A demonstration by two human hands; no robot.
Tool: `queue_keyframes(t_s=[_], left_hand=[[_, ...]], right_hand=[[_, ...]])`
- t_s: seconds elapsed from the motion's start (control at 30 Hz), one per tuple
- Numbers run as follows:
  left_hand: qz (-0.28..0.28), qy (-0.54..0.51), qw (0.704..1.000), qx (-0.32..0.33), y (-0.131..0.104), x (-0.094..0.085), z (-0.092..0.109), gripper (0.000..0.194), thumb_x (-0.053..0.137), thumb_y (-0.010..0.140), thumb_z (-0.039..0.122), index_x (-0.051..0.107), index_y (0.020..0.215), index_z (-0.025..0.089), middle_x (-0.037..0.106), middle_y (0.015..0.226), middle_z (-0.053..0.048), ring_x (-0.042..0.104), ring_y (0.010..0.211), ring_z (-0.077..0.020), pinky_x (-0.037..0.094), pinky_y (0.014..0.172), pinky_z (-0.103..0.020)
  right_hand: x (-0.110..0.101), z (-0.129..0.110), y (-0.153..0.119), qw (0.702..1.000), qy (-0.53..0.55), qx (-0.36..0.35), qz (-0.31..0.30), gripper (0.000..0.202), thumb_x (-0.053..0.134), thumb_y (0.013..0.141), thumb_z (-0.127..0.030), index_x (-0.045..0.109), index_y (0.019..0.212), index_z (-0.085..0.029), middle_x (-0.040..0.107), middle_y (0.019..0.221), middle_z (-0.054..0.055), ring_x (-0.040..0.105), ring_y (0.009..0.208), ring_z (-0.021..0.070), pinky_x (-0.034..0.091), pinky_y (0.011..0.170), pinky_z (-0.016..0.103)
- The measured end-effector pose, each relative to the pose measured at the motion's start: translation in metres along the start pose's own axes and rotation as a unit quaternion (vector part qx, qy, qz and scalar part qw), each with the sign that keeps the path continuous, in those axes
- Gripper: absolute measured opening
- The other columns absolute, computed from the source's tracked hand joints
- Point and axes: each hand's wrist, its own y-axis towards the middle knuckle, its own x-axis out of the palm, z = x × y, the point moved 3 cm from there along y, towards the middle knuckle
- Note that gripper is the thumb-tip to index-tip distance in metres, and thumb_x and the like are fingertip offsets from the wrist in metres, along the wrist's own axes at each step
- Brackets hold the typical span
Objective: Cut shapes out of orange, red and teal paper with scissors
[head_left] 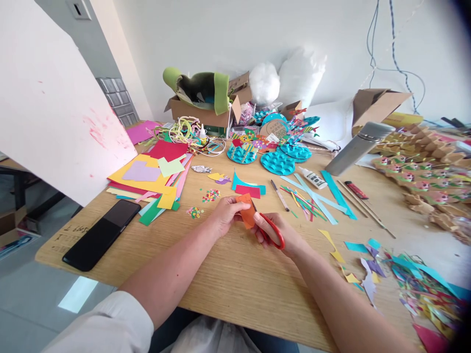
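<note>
My left hand [225, 215] pinches a small piece of orange paper [246, 212] over the middle of the table. Red-handled scissors [274, 231] are gripped in my right hand [279, 228], their blades against the right side of the orange paper. How far the blades are apart is hard to make out. Just beyond my hands lie a dark pink paper strip [247, 191] and a blue paper piece [241, 181]. Small piles of coloured paper dots [211, 195] and cut-out paper fish shapes [217, 176] rest to the left of them.
Stacked coloured paper [147, 171] and a black phone [101, 235] occupy the left side. A pen [279, 195], glue bottle [312, 178], thin paper strips [305, 201] and grey flask [355, 147] stand or lie right of centre. Paper scraps [423, 279] cover the right front. Blue craft discs [277, 162] sit behind.
</note>
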Motion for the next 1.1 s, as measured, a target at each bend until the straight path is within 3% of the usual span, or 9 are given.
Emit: queue_keyframes(t_s=[0.3, 1.1], left_hand=[[-0.012, -0.003, 1.000, -0.001, -0.001, 0.002, -0.001, 0.030, 0.081, 0.057, 0.034, 0.062, 0.068, 0.013, 0.063, 0.066, -0.003, 0.057, 0.059, -0.0129, 0.045, 0.062, -0.028], [-0.027, 0.020, 0.999, 0.012, -0.002, 0.003, 0.002, 0.027, 0.079, 0.057, 0.033, 0.064, 0.067, 0.012, 0.063, 0.067, -0.003, 0.058, 0.061, -0.0131, 0.047, 0.062, -0.028]], right_hand=[[0.000, -0.002, -0.001, 1.000, 0.003, -0.010, -0.008, 0.068, 0.054, 0.072, -0.083, 0.058, 0.066, -0.016, 0.056, 0.050, 0.000, 0.050, 0.040, 0.0100, 0.029, 0.040, 0.022], [0.000, -0.010, -0.004, 1.000, -0.022, -0.016, -0.012, 0.065, 0.057, 0.072, -0.080, 0.055, 0.061, -0.016, 0.055, 0.048, 0.001, 0.049, 0.040, 0.0092, 0.027, 0.040, 0.021]])
